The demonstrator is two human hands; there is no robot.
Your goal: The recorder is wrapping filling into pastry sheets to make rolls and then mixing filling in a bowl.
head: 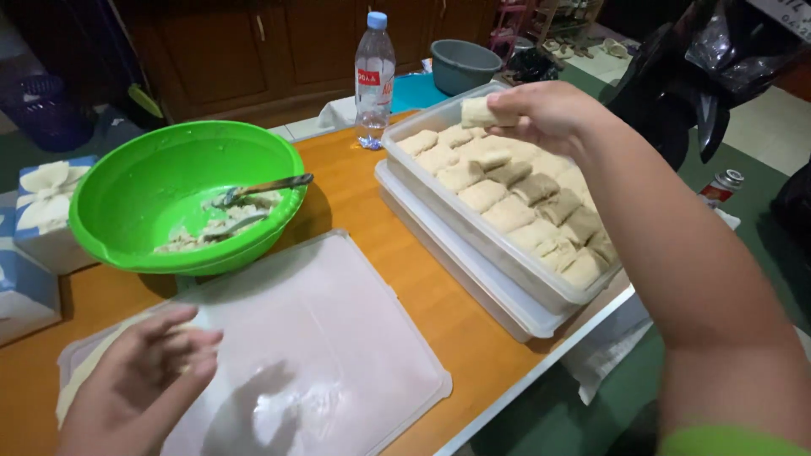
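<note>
Pale beige, a small rolled pastry piece (479,112) sits pinched between the thumb and fingers of the right hand (545,114), which hangs over the far end of a clear rectangular plastic container (405,133). That container stands along the right edge of the orange wooden table (422,287), stacked on a second clear tray of the same shape (473,283), and it is packed with rows of similar beige rolled pieces (515,207) lying side by side. The held piece is just above the rows at the far end, not touching them as far as can be told.

The left hand (139,384) rests near the front left corner of the table with its fingers loosely spread and nothing held, lying on the edge of a translucent white plastic lid or board (329,355) that lies flat at the front of the table.

At the left edge stands a round bright green plastic bowl (152,181) holding a pale filling mixture (215,228) with a metal spoon (266,187) resting in it. A clear plastic water bottle with a blue cap (374,72) stands at the far edge, just beyond the container. A grey basin (463,63) sits on the floor beyond the table.
</note>
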